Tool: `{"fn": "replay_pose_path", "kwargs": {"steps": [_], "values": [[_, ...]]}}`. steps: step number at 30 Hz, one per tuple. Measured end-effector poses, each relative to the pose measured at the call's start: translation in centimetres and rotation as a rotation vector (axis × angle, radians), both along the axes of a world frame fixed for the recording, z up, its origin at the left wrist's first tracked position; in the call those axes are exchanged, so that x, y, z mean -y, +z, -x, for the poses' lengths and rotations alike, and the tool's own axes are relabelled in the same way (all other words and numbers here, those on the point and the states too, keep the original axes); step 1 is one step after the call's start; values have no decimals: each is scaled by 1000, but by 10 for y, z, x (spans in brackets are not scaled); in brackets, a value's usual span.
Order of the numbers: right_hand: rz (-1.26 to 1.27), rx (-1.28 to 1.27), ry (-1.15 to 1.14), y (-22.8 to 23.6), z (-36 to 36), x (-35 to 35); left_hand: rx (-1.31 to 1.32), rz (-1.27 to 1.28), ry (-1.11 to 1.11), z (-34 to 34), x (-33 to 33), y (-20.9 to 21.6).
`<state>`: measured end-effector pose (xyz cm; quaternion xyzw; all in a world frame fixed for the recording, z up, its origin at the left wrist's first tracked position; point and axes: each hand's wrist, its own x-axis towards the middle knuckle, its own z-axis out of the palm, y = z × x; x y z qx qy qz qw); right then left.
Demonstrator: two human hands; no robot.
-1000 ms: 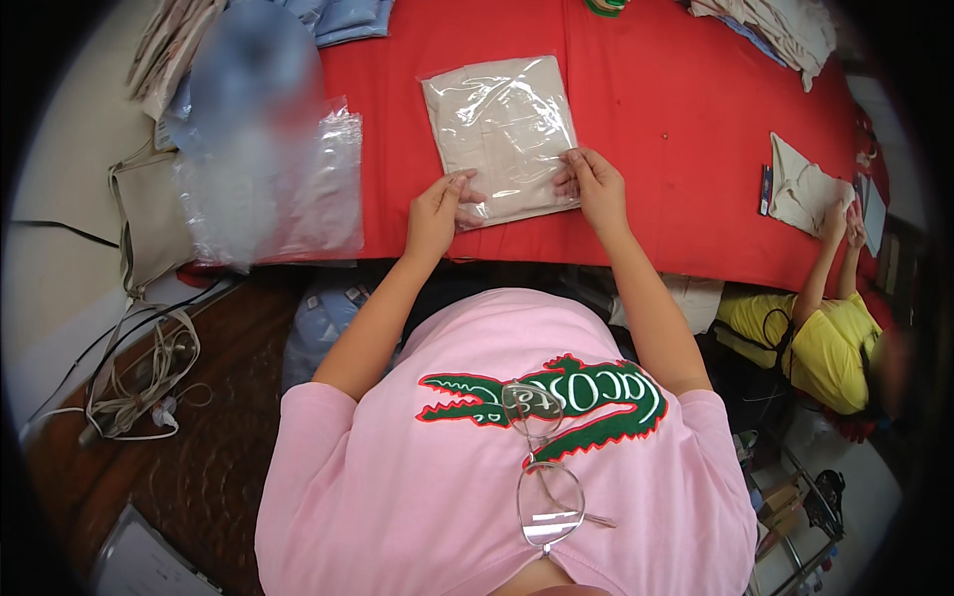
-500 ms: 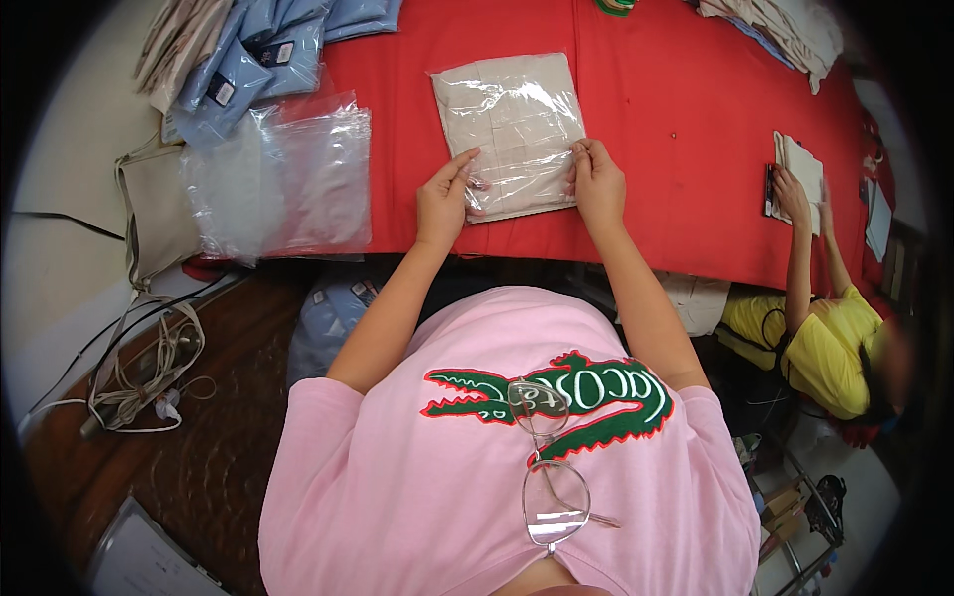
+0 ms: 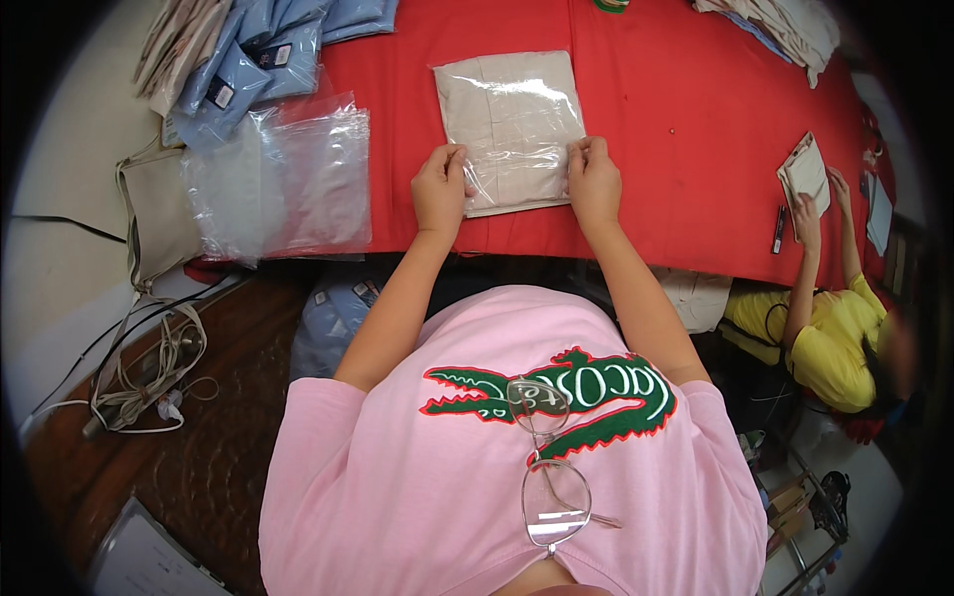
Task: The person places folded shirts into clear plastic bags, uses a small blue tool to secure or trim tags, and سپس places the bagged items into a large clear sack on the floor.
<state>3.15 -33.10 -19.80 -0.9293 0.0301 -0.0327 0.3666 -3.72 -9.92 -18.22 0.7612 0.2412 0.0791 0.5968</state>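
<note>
A folded beige garment in a clear plastic bag (image 3: 512,124) lies in front of me on the red-covered table (image 3: 666,189). My left hand (image 3: 442,187) is closed on the bag's left edge near its lower corner. Opposite it, my right hand (image 3: 593,179) pinches the right edge at about the same height. Light glints off the stretched plastic. Some fingertips are hidden behind the bag's edges. Left of my left hand lies a stack of flat, clear plastic bags (image 3: 298,189).
Blue bagged garments (image 3: 288,60) and beige ones (image 3: 184,50) are piled at the far left. At right, a person in yellow (image 3: 835,343) handles a folded beige garment (image 3: 803,171) beside a dark marker-like object (image 3: 779,229). Tangled cables (image 3: 159,368) hang below the table's left end.
Both my hands have shifted slightly along the bag's side edges, and the plastic shows fewer creases. The co-worker has lifted and tilted the beige garment, uncovering the dark object beside it.
</note>
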Motion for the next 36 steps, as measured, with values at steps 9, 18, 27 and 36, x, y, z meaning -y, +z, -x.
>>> {"fn": "replay_pose_path", "kwargs": {"steps": [9, 18, 27, 36], "values": [[183, 230, 8, 45, -9, 34, 177, -667, -80, -3, -8, 16], [292, 290, 706, 20, 29, -16, 236, -974, -662, -1, 20, -19], [322, 193, 564, 23, 28, -9, 226, -905, -648, -5, 19, -4], [325, 359, 529, 26, -47, -34, 302, -931, -512, -89, 17, 19]]}}
